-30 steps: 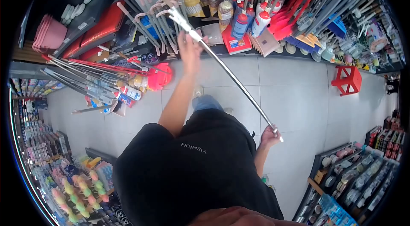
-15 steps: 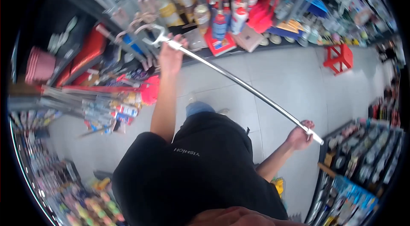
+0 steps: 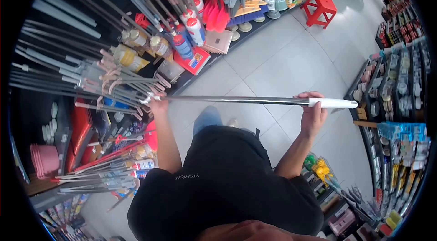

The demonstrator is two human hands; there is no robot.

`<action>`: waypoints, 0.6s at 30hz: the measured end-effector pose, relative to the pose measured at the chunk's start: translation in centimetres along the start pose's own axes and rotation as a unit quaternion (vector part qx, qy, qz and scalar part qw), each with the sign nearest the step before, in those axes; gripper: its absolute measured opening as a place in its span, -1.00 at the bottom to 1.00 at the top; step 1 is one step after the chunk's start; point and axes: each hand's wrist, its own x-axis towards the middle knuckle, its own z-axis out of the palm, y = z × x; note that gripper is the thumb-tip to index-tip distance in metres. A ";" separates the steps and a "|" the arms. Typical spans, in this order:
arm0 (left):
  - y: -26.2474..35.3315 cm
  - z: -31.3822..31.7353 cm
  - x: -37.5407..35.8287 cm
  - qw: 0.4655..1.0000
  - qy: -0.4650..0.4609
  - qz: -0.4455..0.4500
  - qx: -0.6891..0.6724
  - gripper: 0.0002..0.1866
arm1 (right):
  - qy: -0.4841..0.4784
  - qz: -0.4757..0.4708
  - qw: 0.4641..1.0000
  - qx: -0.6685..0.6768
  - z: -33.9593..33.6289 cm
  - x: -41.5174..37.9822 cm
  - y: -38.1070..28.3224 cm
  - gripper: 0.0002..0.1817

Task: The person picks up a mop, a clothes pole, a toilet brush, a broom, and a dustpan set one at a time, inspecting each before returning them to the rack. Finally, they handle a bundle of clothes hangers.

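Note:
A long shiny metal pole with a white grip lies level across the view in front of my body. My right hand is closed around it where the metal meets the white grip. My left hand is closed around the pole's other end, just below a white head piece. That head blends into the pink hooked rods behind it, so its shape is hard to make out.
Racks of grey poles rise on the left. Spray bottles and a red box line the shelf edge ahead. A red stool stands on the tiled floor. Shelves of small goods run along the right.
The pole has turned from a slant to level: its white-grip end rose on the right and its head end lowered on the left. My right hand has moved up, and the view has rotated.

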 end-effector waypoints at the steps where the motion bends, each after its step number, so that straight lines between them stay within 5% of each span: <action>1: -1.0 -1.3 0.2 0.999 0.048 -0.019 0.002 -0.60 | -0.013 -0.011 1.000 -0.007 1.3 0.4 -0.7 -0.59; 3: -2.3 -6.3 3.0 0.996 0.079 -0.020 0.022 -0.71 | -0.039 -0.030 0.999 -0.021 3.6 1.3 -2.3 -0.59; 4: -3.1 -10.3 4.3 0.984 0.009 0.010 0.178 -0.74 | -0.084 -0.029 0.992 -0.091 3.6 1.5 -2.8 -0.61; 5: -4.6 -11.0 5.0 0.982 0.148 0.012 0.121 -0.81 | -0.128 -0.039 0.989 -0.063 4.2 2.0 -2.7 -0.67; 7: -6.0 -16.3 6.4 0.971 0.195 -0.095 0.102 -0.78 | -0.172 -0.005 0.984 -0.035 6.1 2.8 -2.3 -0.76; 8: -7.9 -14.9 4.0 0.943 0.289 -0.083 0.144 -0.72 | -0.185 -0.013 0.978 -0.092 7.2 3.6 -2.2 -0.77; 13: -11.7 -19.2 3.8 0.883 0.409 -0.157 0.170 -0.63 | -0.167 0.035 0.970 -0.174 9.7 7.7 -0.6 -0.79; 18: -16.0 -15.0 7.5 0.872 0.367 -0.255 0.198 -0.59 | -0.184 0.067 0.949 -0.247 6.9 13.7 -0.2 -0.84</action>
